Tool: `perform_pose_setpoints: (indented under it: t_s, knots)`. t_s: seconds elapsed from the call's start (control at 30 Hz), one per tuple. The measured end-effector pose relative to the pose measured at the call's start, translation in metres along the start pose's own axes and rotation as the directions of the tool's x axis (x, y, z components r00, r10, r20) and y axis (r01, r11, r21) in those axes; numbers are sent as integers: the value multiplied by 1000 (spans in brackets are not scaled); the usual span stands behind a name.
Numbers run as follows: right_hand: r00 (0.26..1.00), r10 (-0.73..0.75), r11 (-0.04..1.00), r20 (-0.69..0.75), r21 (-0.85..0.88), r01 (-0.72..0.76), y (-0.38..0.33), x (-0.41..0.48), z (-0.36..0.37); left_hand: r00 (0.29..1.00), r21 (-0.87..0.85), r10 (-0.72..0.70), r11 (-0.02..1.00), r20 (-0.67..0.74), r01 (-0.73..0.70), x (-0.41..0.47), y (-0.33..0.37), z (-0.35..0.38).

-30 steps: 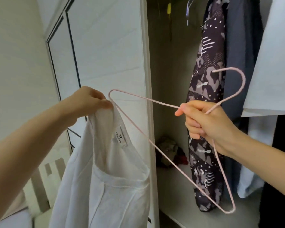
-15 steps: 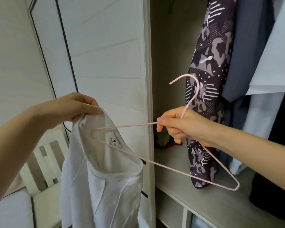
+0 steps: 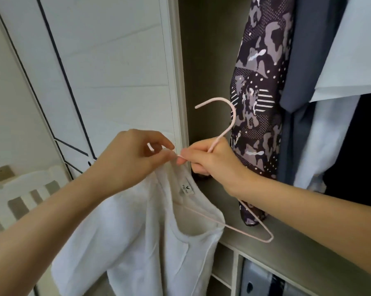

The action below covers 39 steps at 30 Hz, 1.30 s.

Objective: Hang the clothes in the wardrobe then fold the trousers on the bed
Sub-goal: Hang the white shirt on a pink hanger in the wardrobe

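Left hand [image 3: 131, 161] pinches white top [image 3: 141, 231] collar; right hand [image 3: 210, 159] grips pink hanger [image 3: 233, 116] neck; hands nearly touching beside wardrobe door [image 3: 116, 71] edge.

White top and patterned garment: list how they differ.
The white top is plain; the patterned garment is dark with camouflage blotches and dots. The white top is held up by the left hand, pink hanger partly through its neck; the patterned garment hangs inside the wardrobe. Both droop limply.
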State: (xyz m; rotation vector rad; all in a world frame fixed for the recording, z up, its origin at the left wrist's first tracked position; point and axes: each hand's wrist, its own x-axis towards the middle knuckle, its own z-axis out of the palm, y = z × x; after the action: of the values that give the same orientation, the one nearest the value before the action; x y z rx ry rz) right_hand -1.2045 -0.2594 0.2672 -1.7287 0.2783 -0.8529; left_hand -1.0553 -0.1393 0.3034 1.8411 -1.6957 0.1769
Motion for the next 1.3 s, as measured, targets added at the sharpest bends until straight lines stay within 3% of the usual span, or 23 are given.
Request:
perform_pose_setpoints:
  t_s: [0.13,0.27,0.37,0.47,0.53,0.6,0.67,0.73,0.8,0.87,0.93,0.97,1.07,1.17,1.3]
  knots:
    - [998,-21,996,-51,86,26,9,-3,-2,975,261,221,942,-16,-209,-1,-17,10]
    - [995,-99,994,-31,43,100,10,-6,2,945,251,325,918,-27,-308,0,-23,24]
    - [991,-136,976,-7,-171,133,13,-7,1,929,191,367,915,-37,-354,-3,-28,33]
    - [990,-139,906,7,-403,130,17,-2,-8,953,239,286,937,-101,-256,-9,-42,45]
    - [979,-195,819,-57,-558,131,25,-4,-15,969,200,189,967,-158,-156,-12,-55,48]
    - [906,-419,640,-55,-726,252,32,-14,-17,974,159,133,982,-185,-104,-15,-66,48]
    - [791,-603,434,102,-790,432,40,-26,-12,973,148,118,985,-196,-90,-15,-68,48]
    - [752,-600,315,274,-783,537,53,-34,-1,973,136,115,987,-202,-89,-14,-64,48]
    - [838,-455,368,301,-794,485,68,-37,14,969,132,139,985,-204,-114,-11,-57,49]
    - [944,-251,568,216,-756,324,79,-43,27,963,118,170,982,-207,-148,-8,-53,51]
    - [985,-98,774,142,-611,165,84,-46,37,957,126,197,977,-211,-173,-7,-52,52]
    - [990,-91,818,110,-558,137,85,-46,41,957,136,202,975,-208,-176,-7,-53,53]
    - [982,-179,841,58,-510,183,87,-45,47,964,129,177,980,-197,-153,-6,-58,54]
    - [985,-147,860,87,-482,171,85,-44,49,969,72,163,986,-183,-153,-8,-56,56]
    - [989,-142,880,-38,-462,109,88,-34,47,975,25,148,989,-164,-145,-10,-51,61]
